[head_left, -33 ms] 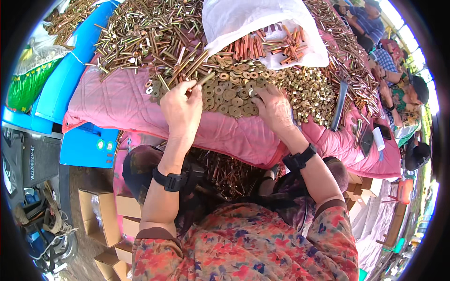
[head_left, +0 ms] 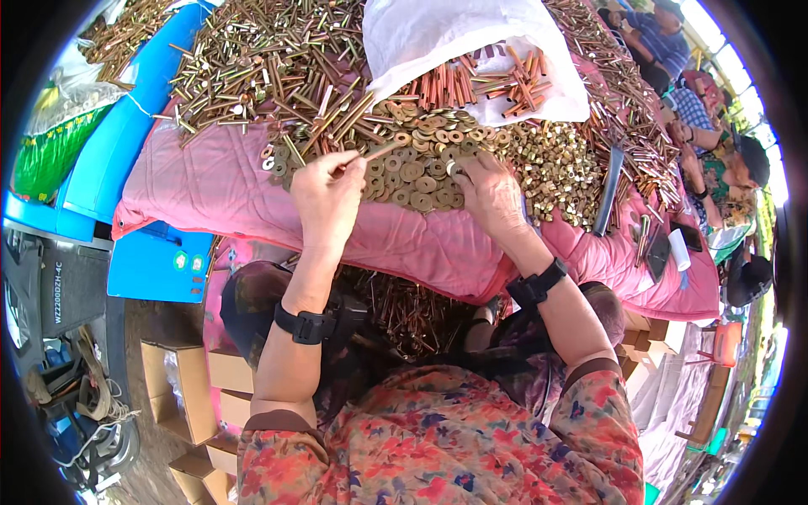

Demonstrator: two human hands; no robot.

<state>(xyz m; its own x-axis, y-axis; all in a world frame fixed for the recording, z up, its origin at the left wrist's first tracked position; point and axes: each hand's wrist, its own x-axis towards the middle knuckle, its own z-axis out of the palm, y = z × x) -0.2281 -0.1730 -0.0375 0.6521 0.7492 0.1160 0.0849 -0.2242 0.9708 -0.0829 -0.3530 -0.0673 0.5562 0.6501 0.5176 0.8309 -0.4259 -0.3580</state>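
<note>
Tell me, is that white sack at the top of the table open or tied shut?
Open. The white sack lies on its side with its mouth gaping, and copper-coloured bolts spill from it onto the pile of brass washers.

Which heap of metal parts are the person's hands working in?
The heap of flat ring-shaped washers, between left hand and right hand; other heaps hold long bolts.

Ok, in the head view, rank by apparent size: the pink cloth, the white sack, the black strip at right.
1. pink cloth
2. white sack
3. black strip
Fisheye bending distorts sizes, but the gaps look plain.
</note>
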